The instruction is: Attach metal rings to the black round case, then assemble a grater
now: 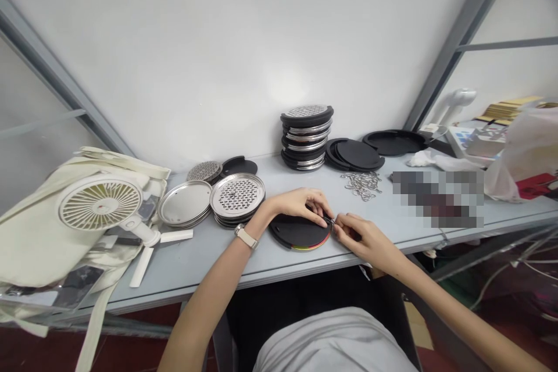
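A round black disc with a red and yellow edge lies near the table's front edge. My left hand rests over its top right part, fingers curled down onto the disc and its rim. At the disc's right edge, my right hand pinches a small metal piece, too small to make out well. Beyond my right hand sits a pile of small metal chains. To the left of the disc is a stack of perforated metal plates.
Plain metal plates and a white fan on a cream bag are at the left. A tall stack of discs and black trays stand at the back. A plastic bag lies right.
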The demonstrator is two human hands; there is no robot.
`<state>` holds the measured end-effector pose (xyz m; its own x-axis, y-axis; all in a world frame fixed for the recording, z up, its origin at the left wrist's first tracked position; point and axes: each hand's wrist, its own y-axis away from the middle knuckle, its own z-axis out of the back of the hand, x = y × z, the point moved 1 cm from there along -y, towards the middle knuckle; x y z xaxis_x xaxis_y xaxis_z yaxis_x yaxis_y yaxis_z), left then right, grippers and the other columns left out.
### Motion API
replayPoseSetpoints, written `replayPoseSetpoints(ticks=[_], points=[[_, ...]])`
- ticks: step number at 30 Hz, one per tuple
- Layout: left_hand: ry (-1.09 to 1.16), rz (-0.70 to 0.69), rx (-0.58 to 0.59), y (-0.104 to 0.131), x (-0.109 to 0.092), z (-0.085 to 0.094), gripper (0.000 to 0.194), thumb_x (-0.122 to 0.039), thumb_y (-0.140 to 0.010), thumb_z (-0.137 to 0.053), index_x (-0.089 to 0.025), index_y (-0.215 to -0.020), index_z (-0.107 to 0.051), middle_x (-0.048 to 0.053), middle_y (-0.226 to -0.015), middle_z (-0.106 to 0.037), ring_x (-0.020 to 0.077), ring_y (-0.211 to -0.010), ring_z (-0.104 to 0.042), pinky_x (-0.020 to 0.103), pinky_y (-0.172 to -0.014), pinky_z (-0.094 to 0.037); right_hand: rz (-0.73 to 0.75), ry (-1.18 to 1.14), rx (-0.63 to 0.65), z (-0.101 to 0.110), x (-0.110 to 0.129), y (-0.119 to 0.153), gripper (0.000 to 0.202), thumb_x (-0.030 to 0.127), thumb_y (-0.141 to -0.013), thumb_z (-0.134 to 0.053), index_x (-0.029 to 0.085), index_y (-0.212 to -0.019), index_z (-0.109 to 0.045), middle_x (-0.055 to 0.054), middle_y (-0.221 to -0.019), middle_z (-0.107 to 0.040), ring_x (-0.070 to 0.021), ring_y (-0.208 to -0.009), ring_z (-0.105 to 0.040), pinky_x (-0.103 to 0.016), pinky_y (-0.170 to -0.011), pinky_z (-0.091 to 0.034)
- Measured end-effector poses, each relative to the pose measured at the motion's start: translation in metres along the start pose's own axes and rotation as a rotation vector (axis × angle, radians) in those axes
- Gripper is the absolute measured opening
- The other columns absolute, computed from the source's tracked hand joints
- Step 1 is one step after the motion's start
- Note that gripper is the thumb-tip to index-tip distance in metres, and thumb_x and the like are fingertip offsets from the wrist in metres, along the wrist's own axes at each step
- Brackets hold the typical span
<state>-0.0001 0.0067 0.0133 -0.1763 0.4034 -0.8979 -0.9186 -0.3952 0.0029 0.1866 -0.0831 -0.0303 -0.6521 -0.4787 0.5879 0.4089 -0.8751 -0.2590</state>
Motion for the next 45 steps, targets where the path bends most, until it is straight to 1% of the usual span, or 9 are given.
replayPoseSetpoints(ticks=[6, 13, 18, 24, 27, 36, 41, 45], points=[[-0.037, -0.057, 0.006, -0.0004, 0.0032, 0.0004, 0.033, -0.028, -0.071, -0.072, -0.017, -0.102, -0.068, 0.006, -0.097, -0.060, 0.0117, -0.083, -0.058, 0.026, -0.078, -0.046, 0.003, -0.002, -0.001, 0.0001, -0.0009, 0.0001, 0.025, 0.029, -0.091, -0.042, 0.021, -0.067, -0.042, 0.003, -0.061, -0.042, -0.0123, -0.056, -0.044, -0.025, -0.055, -0.037], [0.008, 0.033, -0.019, -0.0006, -0.0014, -0.0012, 0.032, -0.027, -0.067, -0.075, -0.017, -0.097, -0.069, 0.006, -0.097, -0.063, 0.0125, -0.083, -0.059, 0.027, -0.081, -0.046, 0.007, -0.003, -0.009, -0.0006, -0.0017, -0.0001, 0.025, 0.030, -0.090, -0.043, 0.021, -0.067, -0.042, 0.003, -0.061, -0.043, -0.0124, -0.055, -0.044, -0.024, -0.055, -0.036], [0.028, 0.041, -0.026, -0.0009, -0.0012, -0.0018, 0.033, -0.027, -0.067, -0.075, -0.017, -0.099, -0.069, 0.007, -0.098, -0.063, 0.0129, -0.084, -0.059, 0.027, -0.082, -0.046, 0.008, 0.011, 0.009, -0.0010, -0.0021, 0.0000, 0.026, 0.030, -0.092, -0.039, 0.021, -0.068, -0.040, 0.003, -0.063, -0.042, -0.0128, -0.056, -0.045, -0.025, -0.056, -0.037], [0.013, -0.040, -0.013, -0.0006, 0.0034, -0.0008, 0.034, -0.029, -0.069, -0.073, -0.017, -0.101, -0.069, 0.005, -0.096, -0.060, 0.0113, -0.082, -0.057, 0.025, -0.078, -0.046, 0.009, 0.000, 0.009, -0.0007, -0.0020, 0.0007, 0.026, 0.029, -0.093, -0.038, 0.021, -0.069, -0.042, 0.002, -0.064, -0.044, -0.0137, -0.059, -0.046, -0.026, -0.058, -0.037], [0.009, -0.058, -0.013, -0.0005, 0.0039, -0.0008, 0.034, -0.029, -0.070, -0.073, -0.018, -0.101, -0.069, 0.005, -0.095, -0.058, 0.0105, -0.081, -0.056, 0.025, -0.077, -0.046, 0.009, 0.001, 0.004, -0.0006, -0.0020, 0.0002, 0.027, 0.031, -0.094, -0.035, 0.021, -0.070, -0.043, 0.002, -0.065, -0.046, -0.0144, -0.061, -0.047, -0.026, -0.060, -0.037], [-0.006, -0.021, -0.018, -0.0004, 0.0021, -0.0021, 0.035, -0.028, -0.071, -0.073, -0.021, -0.105, -0.069, 0.004, -0.095, -0.053, 0.0110, -0.083, -0.054, 0.026, -0.081, -0.044, 0.005, -0.024, 0.016, 0.0008, -0.0021, 0.0003, 0.029, 0.031, -0.096, -0.029, 0.021, -0.071, -0.041, 0.001, -0.067, -0.047, -0.0151, -0.064, -0.048, -0.027, -0.063, -0.037], [-0.003, 0.011, -0.019, -0.0003, 0.0005, -0.0023, 0.034, -0.030, -0.070, -0.073, -0.020, -0.103, -0.070, 0.005, -0.098, -0.054, 0.0118, -0.085, -0.054, 0.028, -0.086, -0.044, 0.016, -0.006, 0.008, -0.0002, -0.0034, -0.0003, 0.028, 0.028, -0.095, -0.030, 0.021, -0.071, -0.042, 0.000, -0.067, -0.048, -0.0153, -0.063, -0.048, -0.027, -0.062, -0.037], [-0.010, 0.019, -0.031, -0.0011, 0.0018, -0.0027, 0.034, -0.030, -0.070, -0.073, -0.019, -0.102, -0.070, 0.006, -0.098, -0.056, 0.0117, -0.084, -0.055, 0.028, -0.084, -0.044, 0.027, -0.002, -0.002, -0.0003, -0.0035, -0.0003, 0.026, 0.027, -0.094, -0.032, 0.021, -0.072, -0.044, 0.000, -0.067, -0.049, -0.0153, -0.063, -0.049, -0.027, -0.062, -0.037]])
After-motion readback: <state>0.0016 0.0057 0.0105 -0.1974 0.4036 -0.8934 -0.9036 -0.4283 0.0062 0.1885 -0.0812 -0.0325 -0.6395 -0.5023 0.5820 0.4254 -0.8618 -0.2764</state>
